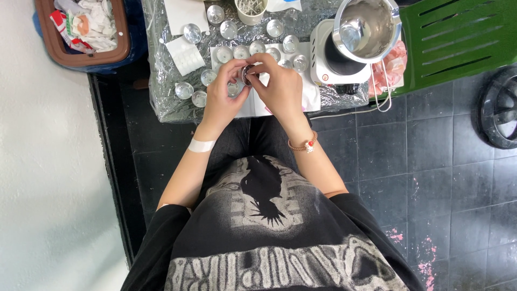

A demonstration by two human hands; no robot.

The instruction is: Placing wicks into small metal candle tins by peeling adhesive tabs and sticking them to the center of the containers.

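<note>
the left hand (pixel 223 89) and the right hand (pixel 280 86) meet over the edge of a small table wrapped in shiny foil (pixel 161 102). both hands pinch one small round metal cup (pixel 248 74) between their fingertips. the cup is tipped on its side, with the left thumb and fingers on one side of it and the right fingers curled over the other side.

just past the fingers, more small round cups (pixel 229 29) sit in rows on the foil. some stand on white paper (pixel 186 54) near the left hand. further past the hands is a white cup full of thin sticks (pixel 250 8).

beyond the right hand sits a white hot plate (pixel 326 67) with a shiny metal pot (pixel 366 27) on it. the pot has a wire handle that hangs down.

far off past the left hand is a brown bin (pixel 81 54) full of crumpled paper.

the left wrist has a white band (pixel 201 145). the right wrist has a bead bracelet (pixel 302 143).
</note>
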